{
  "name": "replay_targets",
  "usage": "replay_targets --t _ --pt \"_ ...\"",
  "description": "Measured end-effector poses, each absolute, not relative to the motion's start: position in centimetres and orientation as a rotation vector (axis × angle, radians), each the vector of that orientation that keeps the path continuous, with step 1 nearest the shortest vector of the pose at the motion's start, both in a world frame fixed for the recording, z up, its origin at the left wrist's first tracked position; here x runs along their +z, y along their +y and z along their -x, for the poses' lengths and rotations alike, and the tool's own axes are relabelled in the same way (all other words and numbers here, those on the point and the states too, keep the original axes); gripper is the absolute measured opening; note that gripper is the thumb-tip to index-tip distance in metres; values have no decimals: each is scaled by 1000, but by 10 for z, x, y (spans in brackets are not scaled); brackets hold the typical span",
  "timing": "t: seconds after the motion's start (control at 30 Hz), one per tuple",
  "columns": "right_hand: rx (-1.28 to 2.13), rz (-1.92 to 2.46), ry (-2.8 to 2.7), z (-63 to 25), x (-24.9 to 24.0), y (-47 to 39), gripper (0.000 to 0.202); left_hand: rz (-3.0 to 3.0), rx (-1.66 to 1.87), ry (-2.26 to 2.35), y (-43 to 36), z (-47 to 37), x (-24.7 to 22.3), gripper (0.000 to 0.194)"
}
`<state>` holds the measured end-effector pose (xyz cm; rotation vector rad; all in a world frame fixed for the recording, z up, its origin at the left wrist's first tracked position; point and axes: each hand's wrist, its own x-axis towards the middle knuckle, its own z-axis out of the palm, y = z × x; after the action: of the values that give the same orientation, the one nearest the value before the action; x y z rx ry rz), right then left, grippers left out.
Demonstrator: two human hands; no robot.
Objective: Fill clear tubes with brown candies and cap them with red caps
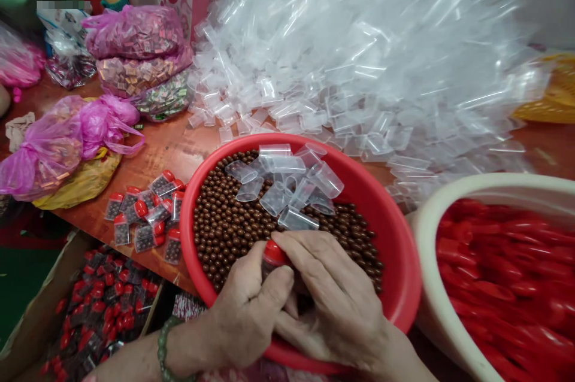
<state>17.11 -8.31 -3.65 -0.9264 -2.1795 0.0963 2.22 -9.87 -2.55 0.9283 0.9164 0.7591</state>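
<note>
Over the near side of a red basin (399,250), my left hand (245,304) and my right hand (335,295) close together around a small clear container with a red cap (274,252). My left thumb lies along its side, and the fingers of my right hand curl against the cap; most of the container's body is hidden. Brown chocolate-like balls (224,214) fill the basin's bottom. On top of them, just beyond my hands, rests a loose heap of clear plastic tubes (287,181).
A large pile of clear tubes (359,70) covers the back. At right stands a white tub (431,208) of red caps (507,274). Left of the basin lie filled red-capped containers (146,208); more fill a carton (40,298) below the table edge. Pink bags (135,35) sit back left.
</note>
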Motion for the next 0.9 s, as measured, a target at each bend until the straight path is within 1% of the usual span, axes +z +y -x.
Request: replay_targets --t 0.1,0.2,0.3,0.4,0.47,0.57,0.63,0.7,0.77,0.9 --pt "31 922 -2193 -173 -40 -84 57 -990 761 918 -98 -28 -28 22" --pt "11 924 -2195 -174 -42 -85 62 -968 760 906 -95 -30 -30 22" --pt "45 936 -2204 -172 -40 -83 62 -908 726 899 -91 -26 -32 34" --pt "149 1001 -2208 -170 -37 -81 60 -815 728 843 -84 -21 -34 49" --pt "257 1063 -2206 -170 -35 -80 62 -721 741 774 -81 -18 -37 55" --pt "395 1107 -2199 -172 -37 -80 71 -593 756 740 -79 -18 -41 61" --pt "426 1093 -2191 -173 -39 -80 69 -518 763 733 -80 -20 -43 67" --pt "380 1086 -2202 -172 -40 -79 62 -465 760 723 -79 -23 -44 70" --pt "248 1079 -2249 -169 -41 -77 59 -448 746 753 -78 -27 -44 71" --pt "-63 1019 -2325 -165 -46 -78 60 -472 743 935 -75 -32 -39 65"
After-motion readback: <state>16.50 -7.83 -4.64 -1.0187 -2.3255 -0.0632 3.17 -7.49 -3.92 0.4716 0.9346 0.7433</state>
